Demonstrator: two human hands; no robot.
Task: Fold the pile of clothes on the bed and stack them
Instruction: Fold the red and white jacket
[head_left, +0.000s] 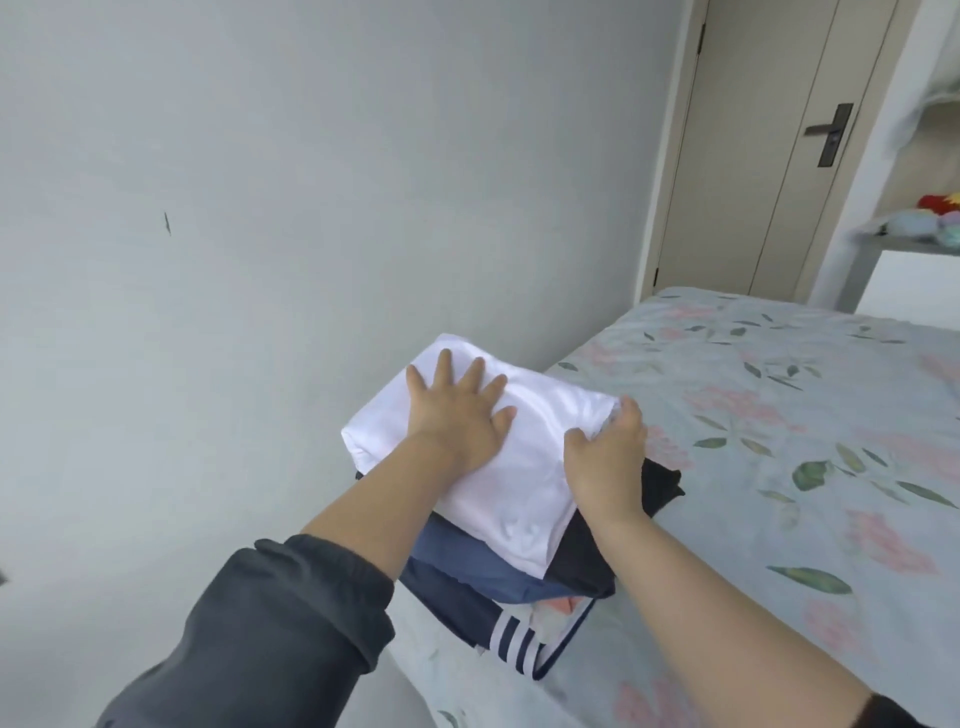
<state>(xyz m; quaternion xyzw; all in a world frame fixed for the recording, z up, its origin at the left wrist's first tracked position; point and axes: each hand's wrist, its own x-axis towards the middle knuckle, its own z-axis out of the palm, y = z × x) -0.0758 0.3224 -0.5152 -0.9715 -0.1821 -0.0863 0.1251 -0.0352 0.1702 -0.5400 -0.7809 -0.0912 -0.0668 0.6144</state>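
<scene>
Left hand (457, 422) flat on white garment (545, 415)

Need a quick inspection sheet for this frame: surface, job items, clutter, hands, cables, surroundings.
Surface: bed with a floral sheet; the stack sits at its edge near the wall.
Job's things: white garment folded on top of the stack; below it a blue garment, a black garment and a navy striped garment at the bottom.
Clutter: blurred coloured items on a shelf, far right.
Hands: left hand flat on the white garment, fingers spread; right hand grips its right edge.
Cables: nothing seen.
Surroundings: grey wall; closed door with a dark handle.
</scene>
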